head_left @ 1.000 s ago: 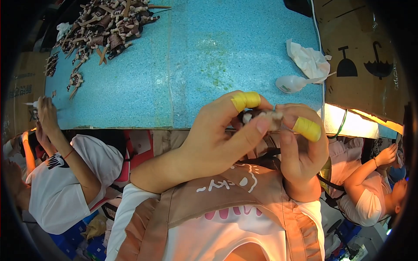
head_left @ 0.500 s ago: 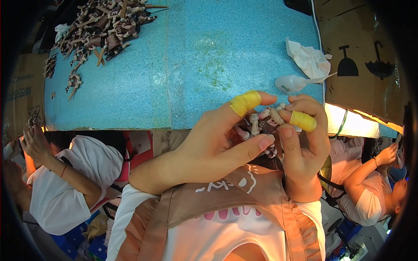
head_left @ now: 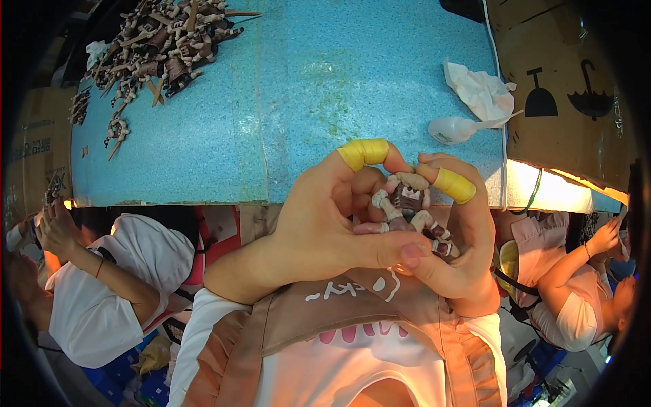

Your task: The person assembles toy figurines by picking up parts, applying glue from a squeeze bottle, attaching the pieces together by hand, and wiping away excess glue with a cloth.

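Observation:
Between my two hands is a small toy figure (head_left: pixel 409 200) with brown clothing and pale limbs, held just past the near edge of the blue table. My left hand (head_left: pixel 332 210) wraps round its left side, with yellow tape on the index finger and the thumb stretched across below the figure. Opposite it, my right hand (head_left: pixel 468 224) pinches the figure's upper part with a yellow-taped index finger. Its thumb is largely hidden behind my left thumb. Part of the figure's lower end shows beside my right palm.
A heap of similar figures (head_left: pixel 173 51) covers the table's far left, with a single figure (head_left: pixel 116 129) nearer. At right lie a white squeeze bottle (head_left: pixel 451 129) and crumpled tissue (head_left: pixel 481 91), beside a cardboard box (head_left: pixel 569 88). Co-workers (head_left: pixel 115 278) sit on both sides.
The figure has been turned, so its brown torso now shows more. My hands have drawn closer together, and my left thumb now overlaps my right thumb.

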Tool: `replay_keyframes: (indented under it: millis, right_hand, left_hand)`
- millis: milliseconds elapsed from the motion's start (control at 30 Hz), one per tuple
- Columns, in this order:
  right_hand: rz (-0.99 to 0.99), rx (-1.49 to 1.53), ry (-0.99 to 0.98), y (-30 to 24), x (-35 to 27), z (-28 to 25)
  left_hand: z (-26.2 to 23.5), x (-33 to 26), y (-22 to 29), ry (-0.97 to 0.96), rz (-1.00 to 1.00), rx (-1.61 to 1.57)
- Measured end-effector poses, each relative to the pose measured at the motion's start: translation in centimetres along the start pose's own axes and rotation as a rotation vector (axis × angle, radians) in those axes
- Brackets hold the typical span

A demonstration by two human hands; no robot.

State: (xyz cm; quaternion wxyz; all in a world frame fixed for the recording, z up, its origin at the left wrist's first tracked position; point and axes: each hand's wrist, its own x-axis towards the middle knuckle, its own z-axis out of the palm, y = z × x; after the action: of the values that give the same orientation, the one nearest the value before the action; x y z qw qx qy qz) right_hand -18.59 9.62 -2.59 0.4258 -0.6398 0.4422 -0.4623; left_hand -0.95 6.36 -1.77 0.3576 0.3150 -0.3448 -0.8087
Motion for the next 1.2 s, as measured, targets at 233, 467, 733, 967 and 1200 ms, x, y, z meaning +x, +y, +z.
replay_keyframes:
  millis: [233,467,733,967,1200]
  right_hand:
    - [-0.189,-0.111,-0.042,0.6,0.7,-0.5]
    - [-0.327,-0.247,0.075,0.7,0.3,0.0]
    - [-0.266,-0.175,0.118,0.2,0.6,0.1]
    - [-0.307,-0.277,0.159,0.3,0.3,0.1]
    - [-0.326,-0.264,0.159,0.7,0.1,0.4]
  left_hand:
    - [-0.5,-0.1,-0.5,-0.103,0.127,0.077]
    - [-1.4,0.0,0.1,-0.221,0.236,0.405]
    - [-1.1,0.3,-0.8,-0.239,0.325,0.316]
    - [-0.6,0.5,-1.1,-0.293,0.284,0.055]
    - [-0.3,0.2,-0.7,-0.240,0.225,0.080]
